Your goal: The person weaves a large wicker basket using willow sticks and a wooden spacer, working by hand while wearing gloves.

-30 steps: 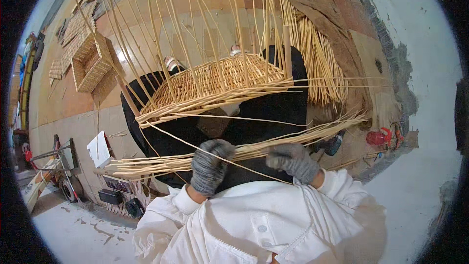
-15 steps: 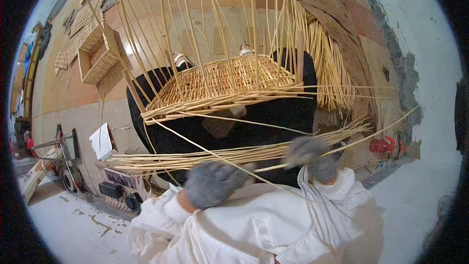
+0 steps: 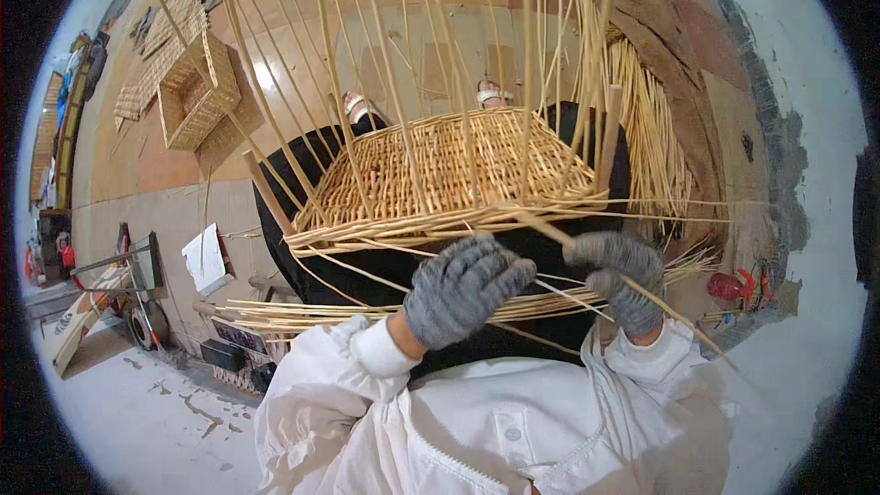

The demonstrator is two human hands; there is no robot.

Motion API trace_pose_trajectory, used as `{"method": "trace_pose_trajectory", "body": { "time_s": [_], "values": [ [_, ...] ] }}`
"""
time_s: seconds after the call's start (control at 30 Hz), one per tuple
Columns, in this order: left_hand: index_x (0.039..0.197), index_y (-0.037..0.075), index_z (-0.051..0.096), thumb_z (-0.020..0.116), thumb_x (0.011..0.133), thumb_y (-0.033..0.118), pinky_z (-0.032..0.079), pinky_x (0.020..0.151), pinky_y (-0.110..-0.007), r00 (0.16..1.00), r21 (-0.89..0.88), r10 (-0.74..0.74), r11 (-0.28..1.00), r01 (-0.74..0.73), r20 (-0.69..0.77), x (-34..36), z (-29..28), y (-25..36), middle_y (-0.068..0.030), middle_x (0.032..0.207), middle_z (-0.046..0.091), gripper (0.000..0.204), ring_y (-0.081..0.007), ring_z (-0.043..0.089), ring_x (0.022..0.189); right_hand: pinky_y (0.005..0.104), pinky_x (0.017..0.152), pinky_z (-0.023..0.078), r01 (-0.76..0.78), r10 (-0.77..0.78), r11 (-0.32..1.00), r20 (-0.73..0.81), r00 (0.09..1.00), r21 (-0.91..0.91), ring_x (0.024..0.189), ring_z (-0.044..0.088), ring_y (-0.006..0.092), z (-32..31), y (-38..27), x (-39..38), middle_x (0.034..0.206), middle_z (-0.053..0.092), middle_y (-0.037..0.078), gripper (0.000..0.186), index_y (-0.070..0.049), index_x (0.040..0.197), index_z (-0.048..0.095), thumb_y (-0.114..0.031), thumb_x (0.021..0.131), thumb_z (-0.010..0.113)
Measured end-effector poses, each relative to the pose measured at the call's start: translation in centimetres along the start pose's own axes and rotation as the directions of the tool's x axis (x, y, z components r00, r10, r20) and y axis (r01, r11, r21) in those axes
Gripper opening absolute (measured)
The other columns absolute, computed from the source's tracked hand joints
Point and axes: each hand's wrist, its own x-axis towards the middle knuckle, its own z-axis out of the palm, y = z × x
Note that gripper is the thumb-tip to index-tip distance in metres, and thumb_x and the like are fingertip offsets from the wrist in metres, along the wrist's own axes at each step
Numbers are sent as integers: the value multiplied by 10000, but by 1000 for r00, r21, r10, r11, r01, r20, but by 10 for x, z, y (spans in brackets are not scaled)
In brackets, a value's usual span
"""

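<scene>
Rod [image 3: 676, 314] slants lower-right from the woven panel [image 3: 500, 156], pinched in the right hand [image 3: 637, 261]; left hand [image 3: 466, 291], grip not discernible, sits near the panel's near edge.

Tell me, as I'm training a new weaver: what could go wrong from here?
The rod in the right hand points toward the woven panel and could snag its edge. The bundle of loose rods passing beneath the left hand might scatter if nudged. The tall stakes could get knocked and bent.
</scene>
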Motion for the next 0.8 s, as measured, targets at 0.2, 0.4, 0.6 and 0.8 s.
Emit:
{"method": "trace_pose_trajectory", "body": {
  "time_s": [0.2,0.4,0.6,0.8],
  "values": [
    [1102,117,605,583,684,181,491,669,-324,997,-231,-67,970,73,37,5,-24,8,-33,858,595,424,-207,576,776,332,777,516,-88,90,996,69,994,-27,857,631,235,11,12,2,898,652,103,227,-37,950,651,-86,730,683],
    [1114,131,604,589,665,193,480,601,-317,991,-313,-96,942,122,96,1,-33,5,-23,859,594,453,-194,577,749,351,788,517,422,-238,725,377,895,-544,894,618,295,26,10,10,985,619,121,271,-81,1021,600,-90,752,631],
    [1169,113,564,604,717,209,490,739,-334,999,-334,-39,941,47,31,-11,-25,13,-49,925,592,464,-225,581,870,302,798,515,-402,358,750,190,914,524,879,633,211,49,23,40,968,650,140,234,35,1039,610,-87,839,597],
    [1274,74,429,756,650,320,439,829,-401,857,13,-509,859,511,-80,-8,-24,-46,-84,1007,623,746,-256,591,929,328,751,546,-485,449,593,236,862,643,854,645,243,37,33,41,911,653,169,375,71,1039,593,-191,784,679]
  ]
}}
